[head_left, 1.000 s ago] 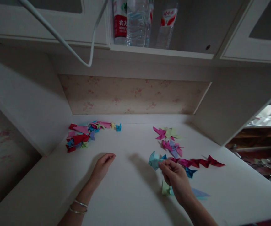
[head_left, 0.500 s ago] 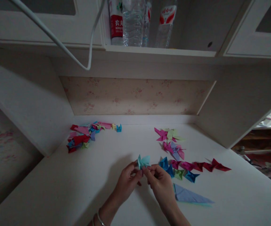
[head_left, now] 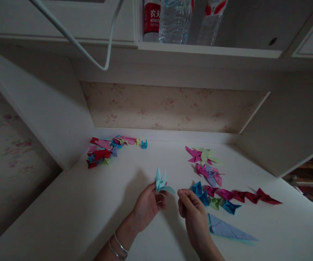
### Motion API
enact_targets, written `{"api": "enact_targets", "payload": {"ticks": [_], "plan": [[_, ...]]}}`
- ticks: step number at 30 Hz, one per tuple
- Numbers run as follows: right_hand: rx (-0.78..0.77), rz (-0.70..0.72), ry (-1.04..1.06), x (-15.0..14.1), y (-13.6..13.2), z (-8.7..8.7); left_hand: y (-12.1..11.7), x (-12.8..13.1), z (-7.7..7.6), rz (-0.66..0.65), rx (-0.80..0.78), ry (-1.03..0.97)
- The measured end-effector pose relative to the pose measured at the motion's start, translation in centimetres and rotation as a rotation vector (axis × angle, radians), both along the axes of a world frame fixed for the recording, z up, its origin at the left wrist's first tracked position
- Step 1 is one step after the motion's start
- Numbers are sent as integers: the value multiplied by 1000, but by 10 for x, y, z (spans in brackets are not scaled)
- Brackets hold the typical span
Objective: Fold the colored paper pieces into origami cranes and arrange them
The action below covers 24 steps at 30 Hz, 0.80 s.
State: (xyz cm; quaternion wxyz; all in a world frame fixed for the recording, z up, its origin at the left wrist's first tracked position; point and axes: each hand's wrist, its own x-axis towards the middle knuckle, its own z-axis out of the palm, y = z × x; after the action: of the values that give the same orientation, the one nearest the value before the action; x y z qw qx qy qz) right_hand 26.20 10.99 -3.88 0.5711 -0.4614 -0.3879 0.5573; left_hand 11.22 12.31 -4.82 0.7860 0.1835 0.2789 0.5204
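In the middle of the head view, my left hand (head_left: 148, 203) is closed at the base of a light teal origami flower (head_left: 160, 183). Its pointed paper petals stick up, and one curves over to the right. My right hand (head_left: 190, 210) is just right of that petal, slightly apart from it, with the fingers curled and the thumb pressed to the index finger. No object shows in this pinch. Right beyond the right hand lie folded blue paper pieces (head_left: 200, 192) and a green one (head_left: 214, 203).
A row of red and magenta folded pieces (head_left: 243, 195), a long lilac paper wedge (head_left: 229, 228) and pink-green paper flowers (head_left: 205, 155) lie right on the white table (head_left: 71, 217). A colourful origami pile (head_left: 100, 154) sits back left. Bottles (head_left: 172, 21) stand on the shelf above; a white cable (head_left: 71, 38) hangs down.
My right hand has let go of the origami flower and drawn back to the right. The flower, now in my left hand alone, has turned so its petals spread. The view has shifted slightly.
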Motion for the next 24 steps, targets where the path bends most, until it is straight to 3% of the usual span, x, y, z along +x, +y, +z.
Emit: {"api": "enact_targets", "payload": {"ticks": [3,8,12,19,21,24], "plan": [[-16,-54,55,2,4,0,-2,-1,4,-61,-43,-42],[-52,134,-37,-3,8,5,-4,2,3,-134,-70,-79],[47,221,-173,-5,10,5,-3,3,-1,-139,-55,-65],[152,204,-278,1,10,6,-3,7,-4,-221,32,-1],[134,180,-270,4,10,7,-3,8,-5,-201,80,62],[99,115,-262,8,11,8,-5,9,-3,-71,164,177]]}}
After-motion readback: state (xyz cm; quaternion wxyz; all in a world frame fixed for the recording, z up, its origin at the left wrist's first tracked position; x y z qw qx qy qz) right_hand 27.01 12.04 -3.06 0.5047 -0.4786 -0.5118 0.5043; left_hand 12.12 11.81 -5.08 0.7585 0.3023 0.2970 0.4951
